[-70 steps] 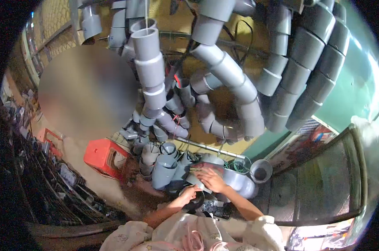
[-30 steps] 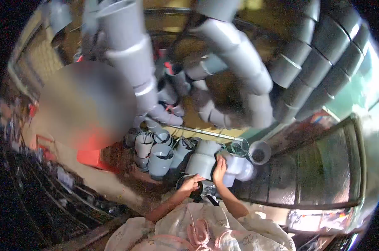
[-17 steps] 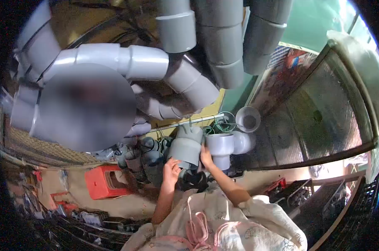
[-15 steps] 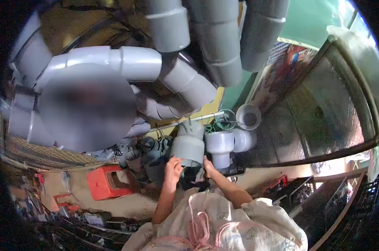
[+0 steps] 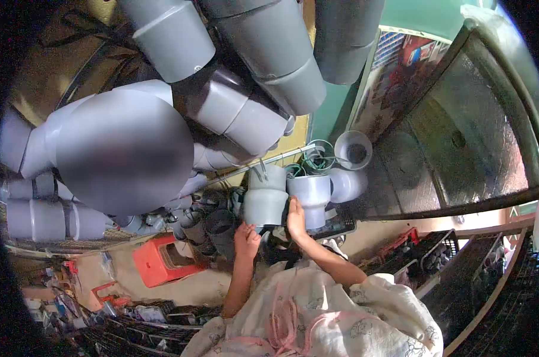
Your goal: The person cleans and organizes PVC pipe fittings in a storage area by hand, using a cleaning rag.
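A grey plastic pipe reducer [image 5: 265, 207] hangs against the rail, its wide end down. My left hand [image 5: 246, 241] is at its lower left edge, fingers curled in; whether they grip the rim is not clear. Along its right side my right hand [image 5: 295, 221] points upward with straight fingers, in the narrow space beside a paler pipe reducer [image 5: 309, 193]. That second piece has its narrow end down. Behind it is another grey fitting [image 5: 347, 185], partly covered.
Large grey pipe fittings [image 5: 275, 47] hang overhead. A white rail [image 5: 263, 163] with hooks runs behind the reducers. To the right leans a dark framed panel [image 5: 454, 143]. A red stool [image 5: 165, 260] stands lower left; black crates [image 5: 439, 250] line the lower right.
The view has shifted, and the overhead fittings appear farther left. My right hand has moved up along the reducer's side. My left fingers, more spread before, are now curled at its lower edge.
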